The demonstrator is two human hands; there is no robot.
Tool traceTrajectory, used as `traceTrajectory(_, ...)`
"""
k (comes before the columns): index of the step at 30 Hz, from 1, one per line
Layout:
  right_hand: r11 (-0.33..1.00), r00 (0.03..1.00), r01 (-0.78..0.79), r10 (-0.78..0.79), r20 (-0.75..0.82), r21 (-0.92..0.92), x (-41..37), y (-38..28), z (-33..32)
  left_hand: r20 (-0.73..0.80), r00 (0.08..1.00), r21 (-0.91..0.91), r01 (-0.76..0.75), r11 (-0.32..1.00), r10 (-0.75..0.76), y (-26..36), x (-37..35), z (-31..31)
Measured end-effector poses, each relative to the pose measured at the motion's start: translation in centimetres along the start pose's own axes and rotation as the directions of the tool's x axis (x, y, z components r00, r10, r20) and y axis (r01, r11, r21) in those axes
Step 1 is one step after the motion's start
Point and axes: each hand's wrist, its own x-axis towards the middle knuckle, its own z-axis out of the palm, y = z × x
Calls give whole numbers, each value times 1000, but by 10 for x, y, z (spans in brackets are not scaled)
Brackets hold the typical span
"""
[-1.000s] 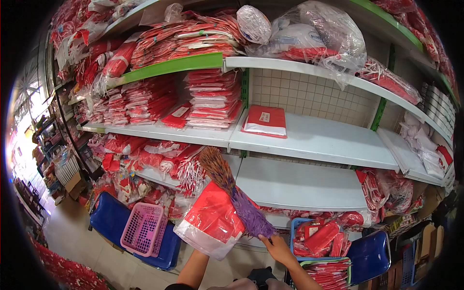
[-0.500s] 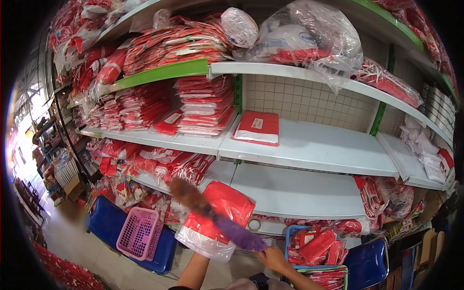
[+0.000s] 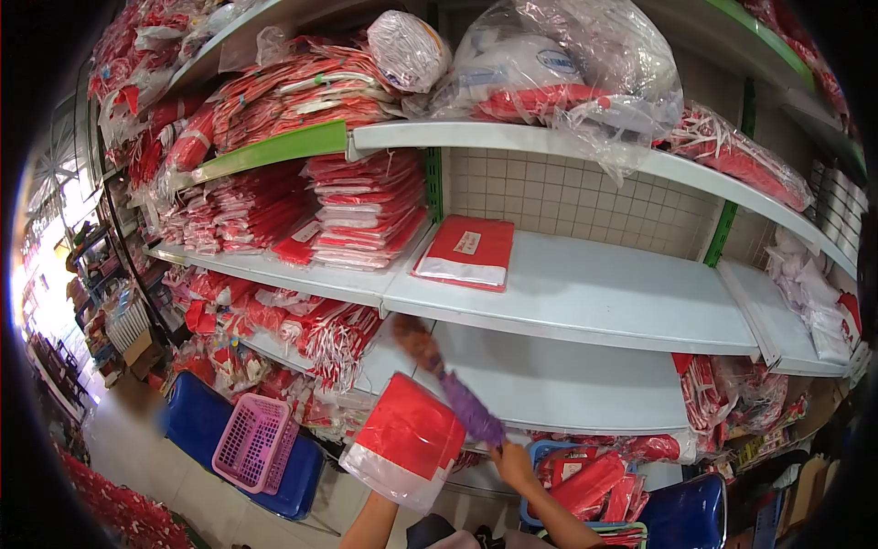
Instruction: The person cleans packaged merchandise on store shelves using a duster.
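Observation:
My left hand (image 3: 384, 503) holds a red-and-white cloth packet (image 3: 412, 430) in a clear plastic sleeve from below. The packet hides its fingers. In my right hand (image 3: 514, 465) is the lower end of a feather duster (image 3: 471, 407), purple near the hand and brown at the tip. My fingers are wrapped round it. The duster slants up and left beside the packet, its brown tip at the front of the lower shelf (image 3: 567, 384). On the shelf above lies another red-and-white packet (image 3: 466, 252) with a small label.
Stacked red-and-white packets (image 3: 366, 210) stand left on the middle shelf. Large clear bags (image 3: 567, 73) lie on the shelf above. Below are a pink basket (image 3: 251, 448) on a blue chair (image 3: 197, 412), a blue basket (image 3: 532, 457) of red packets, and another blue chair (image 3: 690, 512).
The duster has swung from in front of the packet to its right, now steeper. My view has shifted, and the packet sits slightly lower. Both hands keep their hold.

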Motion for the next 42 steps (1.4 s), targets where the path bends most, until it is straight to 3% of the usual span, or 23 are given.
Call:
traceTrajectory(1, 999, 993, -31, 33, -114, 13, 14, 8, 8, -6, 1000, -4, 11, 1000, -11, -4, -2, -2)
traceTrajectory(6, 997, 983, -78, 73, -167, -29, 92, 43, 32, -17, 1000, -7, 9, 1000, -9, -13, -9, -6)
traceTrajectory(12, 968, 970, -120, 161, 181, -221, 136, 87, 60, -18, 1000, 5, -7, 1000, 7, -2, 6, 2)
traceTrajectory(15, 948, 991, 5, -49, -128, -317, 112, 56, 34, -12, 1000, 7, -5, 1000, 5, 0, 14, 5)
traceTrajectory(17, 946, 937, 295, -314, -156, -132, 88, 16, -3, -8, 1000, 13, -2, 1000, 2, 3, 21, 10)
traceTrajectory(19, 815, 811, 576, -559, -171, 64, 59, -20, -21, -1, 1000, 21, -7, 1000, 7, 8, 30, 16)
traceTrajectory(21, 680, 678, 732, -720, -149, 48, 40, -43, -29, 2, 1000, 31, -21, 999, 21, 11, 36, 22)
traceTrajectory(25, 476, 476, 878, -863, -168, 44, 44, -76, -42, -11, 998, 73, -65, 995, 66, 14, 42, 32)
traceTrajectory(26, 464, 506, 862, -817, -275, 205, 43, -85, -48, -31, 993, 118, -107, 987, 111, 15, 43, 37)
traceTrajectory(27, 461, 612, 783, -689, -389, 417, 41, -91, -48, -66, 979, 207, -177, 962, 194, 15, 43, 45)
traceTrajectory(29, 462, 669, 743, -539, -512, 483, 41, -109, -79, -124, 897, 481, -319, 817, 424, 16, 40, 61)
traceTrajectory(30, 371, 658, 752, -477, -583, 545, 50, -110, -84, -135, 835, 622, -348, 701, 534, 17, 38, 65)
traceTrajectory(31, 399, 729, 684, -381, -569, 611, 49, -110, -94, -128, 774, 723, -355, 593, 620, 19, 37, 66)
traceTrajectory(33, 471, 751, 643, -238, -615, 604, 64, -120, -122, -33, 725, 797, -397, 456, 688, 24, 41, 53)
traceTrajectory(34, 554, 789, 577, -188, -585, 600, 70, -122, -135, 63, 736, 790, -449, 417, 674, 26, 47, 41)
traceTrajectory(36, 373, 922, 375, -57, -383, 849, 91, -123, -152, 168, 878, 610, -450, 652, 449, 35, 35, 41)
traceTrajectory(38, 261, 945, 323, -35, -326, 910, 106, -134, -170, 280, 916, 456, -392, 799, 289, 42, 26, 43)
traceTrajectory(41, 179, 947, 321, -30, -321, 930, 142, -145, -193, 402, 879, 551, -455, 700, 255, 64, 14, 70)
traceTrajectory(42, 166, 942, 333, -31, -333, 928, 158, -150, -200, 367, 898, 554, -422, 718, 244, 76, 15, 85)
